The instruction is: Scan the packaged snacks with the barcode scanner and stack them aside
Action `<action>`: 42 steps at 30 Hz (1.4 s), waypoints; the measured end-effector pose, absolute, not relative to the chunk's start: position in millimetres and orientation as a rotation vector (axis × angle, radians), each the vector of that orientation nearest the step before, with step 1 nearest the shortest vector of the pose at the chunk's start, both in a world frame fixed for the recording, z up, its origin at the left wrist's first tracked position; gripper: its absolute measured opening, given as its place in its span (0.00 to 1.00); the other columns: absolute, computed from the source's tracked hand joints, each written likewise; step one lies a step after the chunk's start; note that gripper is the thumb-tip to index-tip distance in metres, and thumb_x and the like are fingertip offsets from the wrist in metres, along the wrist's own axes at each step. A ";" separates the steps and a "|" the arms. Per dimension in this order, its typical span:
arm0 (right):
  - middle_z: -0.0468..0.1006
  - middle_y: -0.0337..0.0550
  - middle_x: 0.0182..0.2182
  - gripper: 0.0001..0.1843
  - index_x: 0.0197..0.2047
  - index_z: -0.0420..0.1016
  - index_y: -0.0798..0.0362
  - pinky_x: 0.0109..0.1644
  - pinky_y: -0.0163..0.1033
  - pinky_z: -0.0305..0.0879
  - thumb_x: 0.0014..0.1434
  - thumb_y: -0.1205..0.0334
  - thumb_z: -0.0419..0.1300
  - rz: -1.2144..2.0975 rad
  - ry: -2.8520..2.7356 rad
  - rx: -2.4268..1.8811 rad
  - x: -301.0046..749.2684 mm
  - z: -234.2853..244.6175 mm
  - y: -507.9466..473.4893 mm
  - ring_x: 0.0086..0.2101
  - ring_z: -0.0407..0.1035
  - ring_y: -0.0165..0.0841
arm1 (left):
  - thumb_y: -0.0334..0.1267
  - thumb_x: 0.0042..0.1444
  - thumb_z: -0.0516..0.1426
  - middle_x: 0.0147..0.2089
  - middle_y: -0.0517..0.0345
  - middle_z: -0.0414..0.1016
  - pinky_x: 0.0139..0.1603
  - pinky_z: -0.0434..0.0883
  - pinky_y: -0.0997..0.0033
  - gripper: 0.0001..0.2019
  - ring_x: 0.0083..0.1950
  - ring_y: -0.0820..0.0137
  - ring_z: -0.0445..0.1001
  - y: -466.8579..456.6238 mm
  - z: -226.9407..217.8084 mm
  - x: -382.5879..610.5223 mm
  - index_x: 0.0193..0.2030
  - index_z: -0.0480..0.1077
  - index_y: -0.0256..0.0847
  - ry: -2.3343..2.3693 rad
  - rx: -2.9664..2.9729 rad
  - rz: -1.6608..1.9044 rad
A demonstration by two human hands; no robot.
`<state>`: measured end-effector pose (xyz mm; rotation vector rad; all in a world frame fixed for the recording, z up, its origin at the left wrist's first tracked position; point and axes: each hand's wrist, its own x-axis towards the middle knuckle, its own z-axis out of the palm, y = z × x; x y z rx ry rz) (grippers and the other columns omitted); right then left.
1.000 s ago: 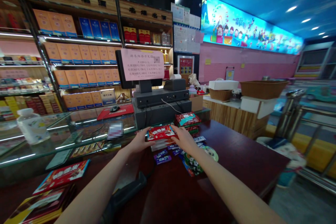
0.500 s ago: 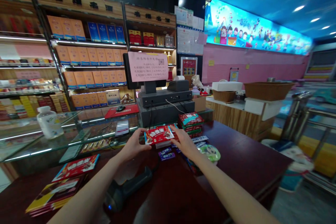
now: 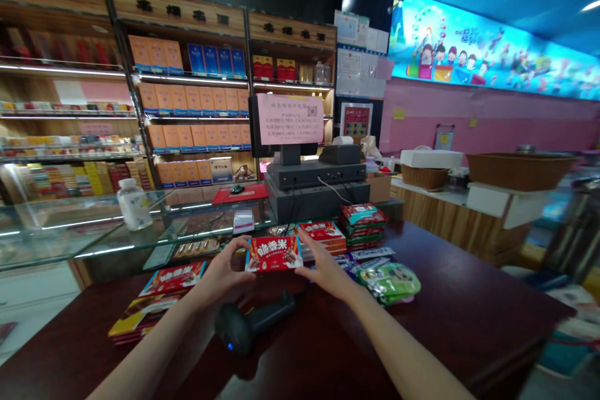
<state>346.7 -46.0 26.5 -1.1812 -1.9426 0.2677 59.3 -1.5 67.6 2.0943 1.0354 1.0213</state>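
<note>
My left hand (image 3: pixel 221 276) and my right hand (image 3: pixel 327 270) grip the two ends of a red chocolate box (image 3: pixel 274 254) with white Chinese lettering. Its printed front faces me, raised over the dark counter. Just behind it, beside my right fingers, is a stack of similar red boxes (image 3: pixel 323 234). Below the held box lies a black handheld barcode scanner (image 3: pixel 255 322) with a blue light. Left of my left forearm, another red chocolate pack (image 3: pixel 173 278) rests by a pile of yellow-and-red packs (image 3: pixel 143 317).
Right of my hands lie green snack packs (image 3: pixel 391 281), purple packets and a stack of red-and-green bags (image 3: pixel 363 215). Behind stands a cash register (image 3: pixel 316 175) with a pink sign. A glass display counter (image 3: pixel 187 203) carrying a white bottle (image 3: pixel 134 205) runs along the left.
Both hands have drawn the red chocolate box slightly nearer and to the left, uncovering the stack behind it. My view has turned a little to the left.
</note>
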 end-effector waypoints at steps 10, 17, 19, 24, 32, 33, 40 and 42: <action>0.64 0.50 0.66 0.54 0.74 0.40 0.40 0.67 0.53 0.56 0.54 0.59 0.68 0.438 -1.846 -1.104 309.2 11.4 -31.1 0.65 0.58 0.42 | 0.43 0.42 0.66 0.65 0.50 0.69 0.65 0.67 0.51 0.29 0.64 0.56 0.70 6.4 33.9 12.9 0.52 0.66 0.47 1.078 1.925 1.084; 0.68 0.51 0.63 0.50 0.73 0.45 0.42 0.62 0.51 0.62 0.54 0.55 0.68 0.627 -1.755 -1.100 301.4 2.2 -27.9 0.62 0.63 0.42 | 0.44 0.47 0.64 0.63 0.47 0.71 0.63 0.70 0.54 0.26 0.63 0.57 0.71 -6.7 31.4 15.1 0.53 0.63 0.45 0.946 1.739 1.079; 0.70 0.51 0.62 0.48 0.73 0.48 0.44 0.61 0.50 0.64 0.55 0.54 0.67 0.670 -1.694 -1.115 300.5 0.7 -25.2 0.60 0.66 0.41 | 0.46 0.50 0.62 0.60 0.49 0.74 0.63 0.70 0.55 0.25 0.62 0.58 0.72 -8.1 31.7 14.7 0.54 0.63 0.44 0.975 1.771 1.040; 0.76 0.53 0.54 0.40 0.69 0.56 0.48 0.55 0.47 0.67 0.57 0.48 0.64 0.773 -1.509 -1.177 296.8 1.6 -20.8 0.54 0.72 0.42 | 0.54 0.56 0.57 0.56 0.51 0.76 0.60 0.70 0.58 0.22 0.57 0.59 0.75 -4.8 26.7 15.1 0.52 0.68 0.44 1.086 1.844 1.016; 0.81 0.44 0.46 0.26 0.64 0.67 0.44 0.47 0.42 0.69 0.63 0.52 0.59 0.634 -1.591 -1.159 295.0 8.2 -28.3 0.46 0.75 0.38 | 0.63 0.55 0.53 0.41 0.55 0.79 0.49 0.74 0.62 0.25 0.46 0.61 0.78 -6.2 36.7 26.1 0.45 0.69 0.42 1.191 1.743 1.078; 0.81 0.43 0.45 0.23 0.62 0.70 0.44 0.47 0.42 0.68 0.64 0.54 0.58 0.588 -1.609 -1.168 294.5 8.2 -28.2 0.44 0.75 0.38 | 0.63 0.55 0.53 0.40 0.56 0.79 0.49 0.74 0.62 0.25 0.46 0.60 0.78 -6.4 37.3 27.0 0.44 0.69 0.42 1.212 1.739 1.095; 0.82 0.43 0.42 0.13 0.44 0.79 0.49 0.50 0.42 0.65 0.64 0.55 0.56 0.381 -1.624 -1.199 291.7 7.3 -25.0 0.44 0.74 0.39 | 0.62 0.55 0.55 0.49 0.49 0.80 0.51 0.75 0.56 0.30 0.50 0.58 0.80 0.9 22.9 26.4 0.55 0.63 0.41 1.188 1.679 1.132; 0.82 0.43 0.40 0.13 0.43 0.78 0.50 0.48 0.41 0.65 0.64 0.54 0.55 0.393 -1.609 -1.229 291.2 7.7 -25.1 0.42 0.75 0.39 | 0.58 0.53 0.59 0.50 0.48 0.80 0.53 0.75 0.55 0.40 0.52 0.57 0.80 3.6 18.0 23.4 0.66 0.53 0.41 1.124 1.690 1.102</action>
